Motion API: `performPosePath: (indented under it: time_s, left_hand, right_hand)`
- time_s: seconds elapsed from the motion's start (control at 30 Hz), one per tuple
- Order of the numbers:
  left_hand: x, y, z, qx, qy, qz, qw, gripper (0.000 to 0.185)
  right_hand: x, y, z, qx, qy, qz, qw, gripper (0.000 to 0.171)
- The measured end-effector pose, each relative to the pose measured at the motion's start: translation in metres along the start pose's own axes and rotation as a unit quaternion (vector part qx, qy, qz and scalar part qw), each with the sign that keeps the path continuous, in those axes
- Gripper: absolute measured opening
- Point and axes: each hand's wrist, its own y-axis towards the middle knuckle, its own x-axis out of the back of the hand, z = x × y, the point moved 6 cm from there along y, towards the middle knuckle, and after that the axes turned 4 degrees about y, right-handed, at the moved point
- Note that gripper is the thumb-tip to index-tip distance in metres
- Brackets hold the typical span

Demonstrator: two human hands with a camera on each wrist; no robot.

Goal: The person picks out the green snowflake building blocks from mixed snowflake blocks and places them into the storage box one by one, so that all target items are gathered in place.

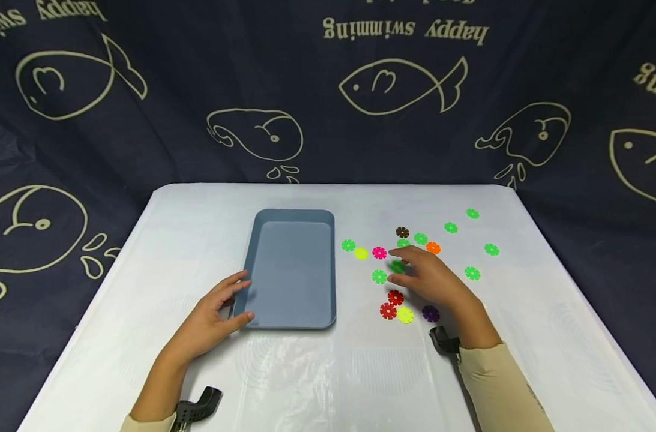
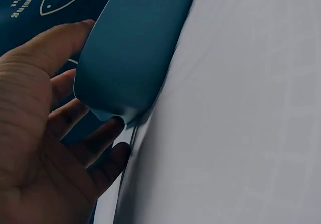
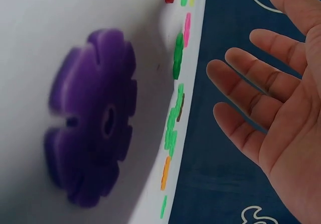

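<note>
My left hand (image 1: 211,321) holds the near left corner of a blue-grey rectangular tray (image 1: 292,270), its thumb at the near rim and fingers over the left wall. In the left wrist view, the tray's outer wall (image 2: 135,48) faces the camera and some fingertips are hidden behind it. My right hand (image 1: 433,276) hovers palm down above scattered plastic snowflake discs, fingers spread, nothing in the palm. Below its fingertips lies a blurred dark green disc (image 1: 397,266). A pink disc (image 1: 379,253) is just left of the index fingertip, and a light green one (image 1: 379,276) left of the thumb.
Two red discs, a yellow one (image 1: 405,315) and a purple disc (image 1: 430,313) lie nearer me. Several green discs, an orange disc (image 1: 433,248) and a brown one (image 1: 402,232) lie farther back and right. A dark fish-print cloth (image 1: 317,150) hangs behind the white table (image 1: 198,234).
</note>
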Motion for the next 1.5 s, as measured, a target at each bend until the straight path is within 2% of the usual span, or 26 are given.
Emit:
performPosePath:
  time_s: [0.2,0.43,0.67,0.97,1.2,1.5]
  left_hand:
    - [-0.003,0.0,0.003,-0.007,0.01,0.008,0.9999,0.063]
    - [-0.004,-0.001,0.005,0.003,0.002,0.019,0.9998,0.062]
    - [-0.003,-0.002,0.003,-0.002,0.003,0.016,0.9999,0.059]
    - [-0.003,0.003,0.001,0.002,-0.001,0.015,0.9999,0.059]
    - [-0.003,0.003,0.002,-0.002,0.003,0.016,0.9999,0.059]
    - [-0.002,0.002,0.001,0.002,-0.006,0.015,0.9999,0.059]
  right_hand:
    - [-0.005,0.001,0.002,0.001,-0.009,0.007,1.0,0.055]
    - [-0.01,0.004,0.002,-0.003,-0.005,0.024,1.0,0.053]
    - [-0.016,0.006,0.005,0.006,0.023,0.049,0.999,0.05]
    - [-0.022,0.007,0.003,0.006,0.011,0.06,0.998,0.05]
    - [-0.027,0.008,0.0,0.01,-0.004,0.056,0.998,0.047]
    - [-0.034,0.009,0.002,-0.011,-0.017,0.052,0.998,0.041]
